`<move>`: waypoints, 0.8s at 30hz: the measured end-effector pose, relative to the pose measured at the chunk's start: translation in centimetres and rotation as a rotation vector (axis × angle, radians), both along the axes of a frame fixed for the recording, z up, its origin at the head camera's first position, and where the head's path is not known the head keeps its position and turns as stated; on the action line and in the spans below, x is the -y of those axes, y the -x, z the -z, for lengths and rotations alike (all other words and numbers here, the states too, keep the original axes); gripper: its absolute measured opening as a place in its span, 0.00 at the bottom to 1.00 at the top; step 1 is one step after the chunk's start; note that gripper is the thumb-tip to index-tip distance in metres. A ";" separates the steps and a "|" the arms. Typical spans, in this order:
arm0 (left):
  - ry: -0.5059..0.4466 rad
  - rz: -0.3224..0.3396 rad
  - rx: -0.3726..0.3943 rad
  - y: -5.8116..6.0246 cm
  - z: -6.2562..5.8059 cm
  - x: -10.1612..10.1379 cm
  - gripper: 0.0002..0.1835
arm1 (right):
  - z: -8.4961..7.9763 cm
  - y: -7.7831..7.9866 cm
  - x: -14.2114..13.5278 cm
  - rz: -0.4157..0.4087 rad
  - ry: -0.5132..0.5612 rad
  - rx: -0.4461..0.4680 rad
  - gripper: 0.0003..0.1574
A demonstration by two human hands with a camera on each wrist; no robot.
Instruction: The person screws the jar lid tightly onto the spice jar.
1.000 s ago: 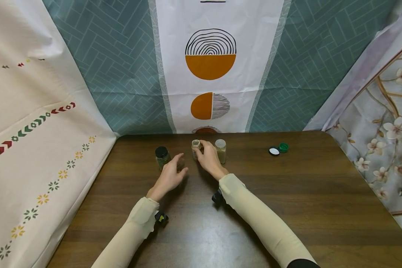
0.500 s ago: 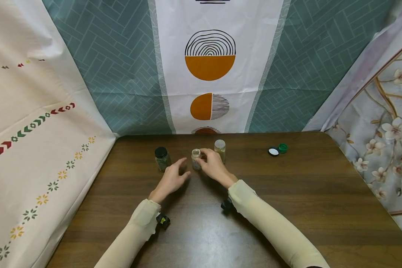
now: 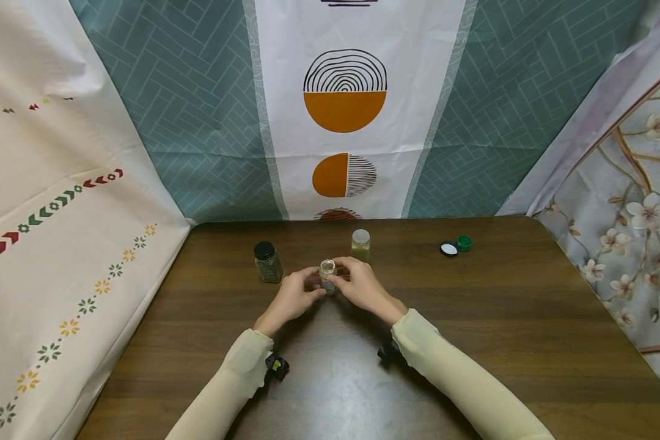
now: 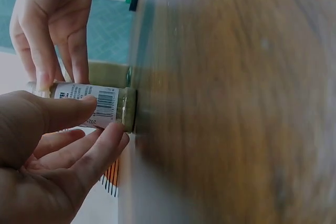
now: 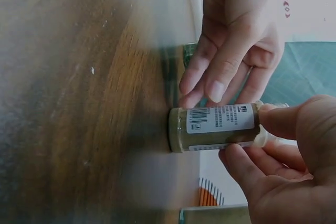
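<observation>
A small glass spice jar with a barcode label stands upright and uncapped between both hands. My right hand pinches it near the neck, thumb on one side and fingers on the other. From the left, my left hand reaches in with thumb and fingers spread. Its fingertips are right at the lower half of the jar, and the thumb overlaps the label in the left wrist view. Through the glass, the contents look yellowish-brown.
A black-lidded jar with green contents stands left of the hands. Behind the right hand is another jar with a pale top. A black cap and a green cap lie at the back right of the wooden table.
My right hand has drawn the spice jar from near the back edge toward the person. The left hand has moved right, away from the black-lidded jar and up to the spice jar.
</observation>
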State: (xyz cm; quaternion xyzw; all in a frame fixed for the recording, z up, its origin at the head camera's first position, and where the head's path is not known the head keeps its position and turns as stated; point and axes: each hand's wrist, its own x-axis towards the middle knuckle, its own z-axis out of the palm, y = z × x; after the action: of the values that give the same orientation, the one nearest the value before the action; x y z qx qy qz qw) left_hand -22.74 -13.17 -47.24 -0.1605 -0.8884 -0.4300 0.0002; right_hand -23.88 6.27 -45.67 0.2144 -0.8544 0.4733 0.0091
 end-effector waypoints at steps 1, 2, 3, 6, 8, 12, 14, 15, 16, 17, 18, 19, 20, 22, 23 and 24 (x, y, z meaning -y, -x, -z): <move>-0.008 0.002 0.003 0.0 0.0 -0.1 0.25 | 0.0 -0.1 -0.1 -0.001 0.001 0.006 0.22; -0.013 0.004 0.006 -0.1 0.0 -0.3 0.23 | 0.0 -0.3 -0.3 -0.002 0.003 0.012 0.22; -0.018 0.006 0.009 -0.2 0.1 -0.4 0.22 | -0.1 -0.4 -0.4 -0.004 0.007 0.019 0.22; -0.022 0.011 0.008 -0.4 0.0 -0.7 0.19 | -0.2 -0.7 -0.9 -0.007 0.011 0.046 0.22; -0.018 0.016 0.007 -0.5 0.0 -1.0 0.18 | -0.3 -0.9 -1.2 -0.012 0.013 0.060 0.22; -0.007 0.025 0.016 -0.7 0.1 -1.4 0.18 | -0.6 -1.3 -1.9 -0.031 0.018 0.085 0.22; 0.000 0.033 0.018 -0.8 0.1 -1.6 0.17 | -0.5 -1.5 -2.2 -0.039 0.027 0.087 0.22; 0.004 0.036 0.019 -0.8 0.1 -1.7 0.17 | -0.5 -1.5 -2.3 -0.045 0.035 0.088 0.22; 0.009 0.039 0.017 -0.9 0.1 -1.8 0.16 | -0.4 -1.6 -2.4 -0.050 0.040 0.084 0.22; 0.014 0.042 0.014 -0.9 0.0 -1.8 0.16 | -0.4 -1.7 -2.6 -0.051 0.043 0.083 0.22; 0.020 0.048 0.007 -0.9 0.0 -1.9 0.15 | -0.3 -1.7 -2.7 -0.053 0.048 0.082 0.22; 0.023 0.051 0.005 -1.0 -0.1 -1.9 0.14 | -0.3 -1.8 -2.8 -0.056 0.052 0.083 0.22; 0.026 0.054 0.004 -1.0 -0.1 -2.0 0.14 | -0.2 -1.9 -2.8 -0.059 0.057 0.086 0.22; 0.024 0.059 0.006 -1.1 -0.1 -2.1 0.14 | -0.2 -2.0 -3.0 -0.059 0.063 0.091 0.22; 0.020 0.064 0.009 -1.1 -0.1 -2.1 0.14 | -0.2 -2.1 -3.1 -0.057 0.064 0.093 0.22; 0.014 0.069 0.014 -1.1 -0.1 -2.2 0.14 | -0.2 -2.2 -3.1 -0.057 0.066 0.094 0.22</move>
State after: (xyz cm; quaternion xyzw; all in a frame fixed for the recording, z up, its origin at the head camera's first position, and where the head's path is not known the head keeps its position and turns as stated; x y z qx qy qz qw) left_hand -21.59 -11.02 -47.13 -0.1881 -0.8854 -0.4244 -0.0219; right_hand -21.67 9.41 -45.51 0.2157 -0.8313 0.5108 -0.0376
